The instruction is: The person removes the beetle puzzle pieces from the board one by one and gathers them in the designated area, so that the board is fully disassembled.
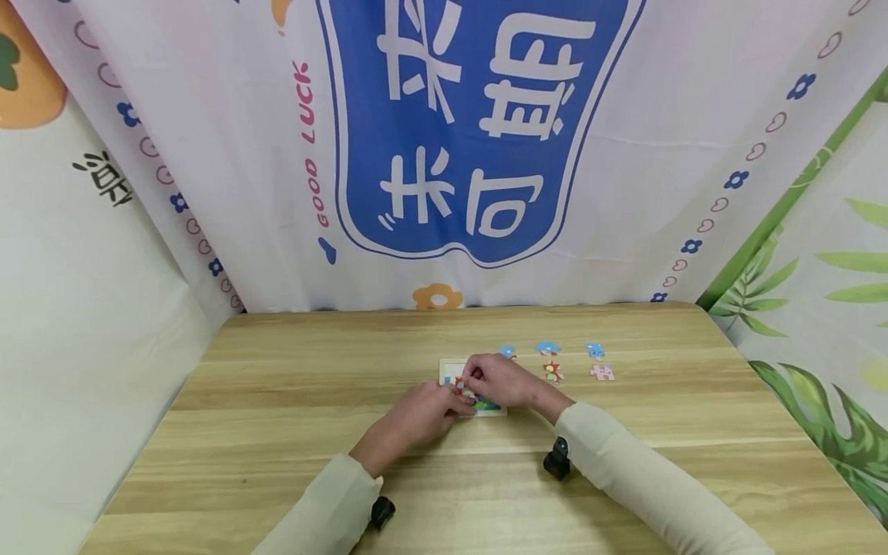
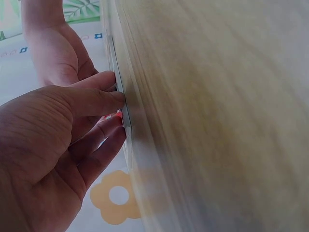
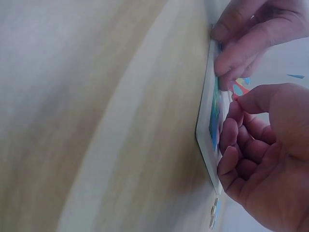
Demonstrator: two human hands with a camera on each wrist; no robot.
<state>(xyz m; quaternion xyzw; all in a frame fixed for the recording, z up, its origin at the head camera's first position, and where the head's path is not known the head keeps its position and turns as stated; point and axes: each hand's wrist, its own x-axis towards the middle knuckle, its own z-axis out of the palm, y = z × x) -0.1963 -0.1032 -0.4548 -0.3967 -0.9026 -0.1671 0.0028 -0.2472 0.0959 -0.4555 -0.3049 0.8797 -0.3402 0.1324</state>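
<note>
A small jigsaw puzzle board [image 1: 494, 414] with a pale rim lies flat on the wooden table, partly covered by both hands. My left hand [image 1: 421, 412] rests on its left and near part, with fairly straight fingertips touching the board and the thumb at its near edge. Over the middle of the board, my right hand [image 1: 505, 380] pinches a puzzle piece [image 3: 240, 89] with red on it between thumb and forefinger. The other right fingers are curled close above the board. Green and blue picture parts show inside the rim.
Several loose puzzle pieces lie right of the board: blue-topped ones [image 1: 547, 348] at the back, a red and yellow one [image 1: 553, 372] and a pink one [image 1: 603, 372] in front. A printed curtain [image 1: 264, 231] hangs behind the table's far edge.
</note>
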